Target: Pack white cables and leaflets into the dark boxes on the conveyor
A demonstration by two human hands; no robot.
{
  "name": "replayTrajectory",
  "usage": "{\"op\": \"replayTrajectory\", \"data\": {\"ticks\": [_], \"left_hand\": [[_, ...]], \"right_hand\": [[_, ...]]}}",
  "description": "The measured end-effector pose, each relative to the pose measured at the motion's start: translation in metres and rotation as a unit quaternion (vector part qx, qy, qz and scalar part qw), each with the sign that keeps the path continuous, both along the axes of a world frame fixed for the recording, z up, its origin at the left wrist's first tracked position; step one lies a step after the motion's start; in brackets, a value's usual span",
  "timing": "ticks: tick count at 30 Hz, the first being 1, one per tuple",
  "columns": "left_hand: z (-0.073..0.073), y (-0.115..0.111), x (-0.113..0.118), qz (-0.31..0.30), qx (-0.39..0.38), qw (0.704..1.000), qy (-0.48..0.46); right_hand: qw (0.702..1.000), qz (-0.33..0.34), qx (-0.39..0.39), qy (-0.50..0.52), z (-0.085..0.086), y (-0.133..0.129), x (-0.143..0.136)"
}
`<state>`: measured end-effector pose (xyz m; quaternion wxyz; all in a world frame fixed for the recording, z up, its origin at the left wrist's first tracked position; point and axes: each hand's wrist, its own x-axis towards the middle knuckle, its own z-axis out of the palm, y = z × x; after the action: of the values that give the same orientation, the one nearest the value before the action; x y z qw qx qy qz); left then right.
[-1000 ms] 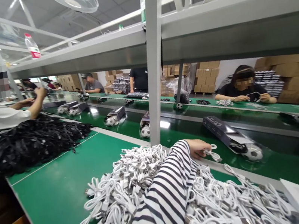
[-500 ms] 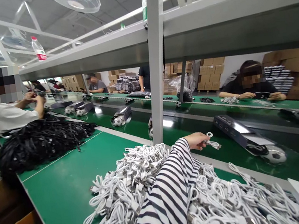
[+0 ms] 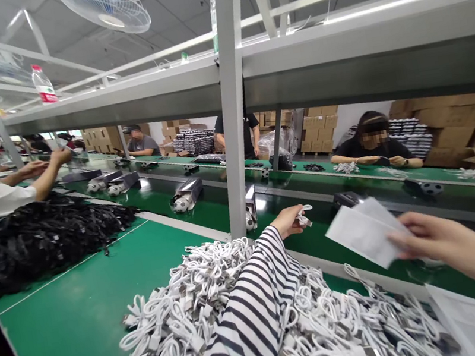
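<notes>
Head view | left hand (image 3: 287, 222): fingers are clasping a looped white cable (image 3: 303, 215) above the green belt (image 3: 320, 243) | cable heaps (image 3: 167, 333) are flanking the striped sleeve (image 3: 240, 310) on the bench (image 3: 63, 332) | co-worker's hand (image 3: 424, 235), right, is holding white sheets (image 3: 358, 231)

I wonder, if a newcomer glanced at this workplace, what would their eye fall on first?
Probably the large heap of coiled white cables on the green table, with a black-and-white striped sleeve cutting across it. Next come the sleeved left hand, holding another coiled cable beyond the heap, and a bare-armed hand at right with white sheets. The mound of black straps at far left would also stand out.
</notes>
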<state>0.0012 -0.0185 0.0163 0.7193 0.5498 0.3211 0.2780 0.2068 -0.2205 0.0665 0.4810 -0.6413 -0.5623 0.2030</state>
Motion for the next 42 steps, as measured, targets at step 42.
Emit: {"op": "replayTrajectory", "data": {"ticks": [42], "left_hand": [[0.007,0.013,-0.040,0.254,0.416,0.719,0.495]], "right_hand": [[0.983,-0.082,0.065,0.153,-0.054,0.099,-0.011]]}}
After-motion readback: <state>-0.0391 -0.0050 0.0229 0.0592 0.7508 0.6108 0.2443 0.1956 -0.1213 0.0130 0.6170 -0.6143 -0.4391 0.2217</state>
